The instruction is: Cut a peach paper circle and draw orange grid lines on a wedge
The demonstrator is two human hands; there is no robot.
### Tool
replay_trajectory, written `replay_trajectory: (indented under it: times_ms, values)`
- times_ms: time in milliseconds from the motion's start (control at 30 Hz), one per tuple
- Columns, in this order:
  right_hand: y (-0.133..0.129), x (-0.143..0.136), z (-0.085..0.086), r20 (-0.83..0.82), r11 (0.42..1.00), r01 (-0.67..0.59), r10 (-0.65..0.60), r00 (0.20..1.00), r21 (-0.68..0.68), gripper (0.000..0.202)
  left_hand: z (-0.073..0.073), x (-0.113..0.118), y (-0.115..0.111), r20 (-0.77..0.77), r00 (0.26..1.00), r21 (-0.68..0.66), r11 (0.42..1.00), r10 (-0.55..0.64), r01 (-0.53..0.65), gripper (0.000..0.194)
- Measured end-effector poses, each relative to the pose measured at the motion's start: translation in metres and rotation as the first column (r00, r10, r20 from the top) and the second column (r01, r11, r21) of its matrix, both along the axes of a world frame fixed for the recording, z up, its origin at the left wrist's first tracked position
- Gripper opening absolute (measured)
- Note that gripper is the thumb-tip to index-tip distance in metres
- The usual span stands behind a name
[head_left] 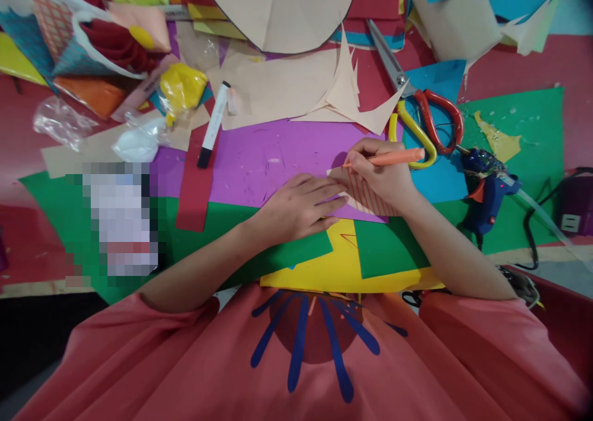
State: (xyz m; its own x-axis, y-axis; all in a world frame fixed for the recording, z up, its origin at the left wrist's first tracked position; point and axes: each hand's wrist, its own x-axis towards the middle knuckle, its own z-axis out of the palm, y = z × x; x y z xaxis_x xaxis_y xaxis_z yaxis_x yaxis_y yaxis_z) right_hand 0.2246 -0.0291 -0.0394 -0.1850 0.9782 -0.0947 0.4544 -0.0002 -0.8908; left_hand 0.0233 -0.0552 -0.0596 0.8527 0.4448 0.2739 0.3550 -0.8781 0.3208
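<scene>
My right hand (386, 177) is closed around an orange marker (399, 157), its tip resting on a small beige paper piece (365, 194). Orange stripes run across that piece. Fingers stretched out, my left hand (306, 205) lies flat with its fingertips on the left edge of the piece. Beneath both hands is a purple sheet (245, 162), with green (217, 223) and yellow (315, 273) sheets nearer my body. Part of the striped piece is hidden under my right hand.
Scissors with red and yellow handles (412, 100) lie beyond my right hand. A blue glue gun (491, 199) with a cord sits at the right. A white marker (214, 125) rests on a red strip (194, 192). Beige offcuts (345, 97) and bagged clay (183, 87) lie further back.
</scene>
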Motion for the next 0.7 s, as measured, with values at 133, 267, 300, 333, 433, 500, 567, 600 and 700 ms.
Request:
replay_trajectory:
  times_ms: [133, 267, 300, 333, 433, 500, 567, 600, 700]
  values:
    - [-0.0005, -0.0002, 0.0025, 0.020, 1.000, -0.006, 0.006, 1.000, -0.022, 0.024, 0.0021, 0.0005, 0.0004, 0.011, 1.000, 0.019, 1.000, -0.006, 0.006, 0.031]
    - [-0.0018, 0.0000, 0.0023, -0.003, 0.999, -0.037, 0.037, 0.999, -0.021, 0.023, 0.0026, -0.0008, 0.0007, 0.001, 1.000, 0.006, 1.000, 0.001, -0.001, 0.032]
    - [-0.0018, 0.0002, 0.0016, -0.009, 0.999, -0.044, 0.044, 0.999, -0.018, 0.023, 0.0023, -0.0013, 0.0007, 0.004, 1.000, 0.002, 1.000, 0.010, -0.010, 0.032]
    - [-0.0016, 0.0003, 0.0007, -0.009, 0.999, -0.051, 0.051, 0.999, -0.017, 0.023, 0.0019, -0.0019, 0.0007, 0.008, 1.000, -0.003, 1.000, 0.021, -0.021, 0.033]
    - [-0.0004, 0.0010, -0.0005, -0.007, 0.996, -0.083, 0.083, 0.997, -0.030, 0.022, 0.0005, -0.0028, 0.0007, 0.022, 0.999, -0.019, 0.999, 0.049, -0.049, 0.032]
    - [-0.0003, 0.0015, 0.0010, -0.034, 0.995, -0.091, 0.089, 0.995, -0.043, 0.022, -0.0001, -0.0029, 0.0010, 0.037, 0.998, -0.016, 0.998, 0.060, -0.060, 0.031]
    - [-0.0013, 0.0021, 0.0043, -0.072, 0.997, -0.064, 0.061, 0.996, -0.040, 0.022, -0.0003, -0.0027, 0.0017, 0.049, 0.997, 0.009, 0.998, 0.065, -0.065, 0.031]
    - [-0.0020, 0.0025, 0.0060, -0.087, 0.998, -0.044, 0.041, 0.995, -0.033, 0.022, -0.0004, -0.0026, 0.0021, 0.048, 0.997, 0.025, 0.997, 0.066, -0.068, 0.031]
    - [-0.0040, 0.0041, 0.0086, -0.102, 1.000, -0.010, 0.010, 0.995, -0.007, 0.021, -0.0006, -0.0027, 0.0031, 0.048, 0.995, 0.062, 0.994, 0.084, -0.086, 0.030]
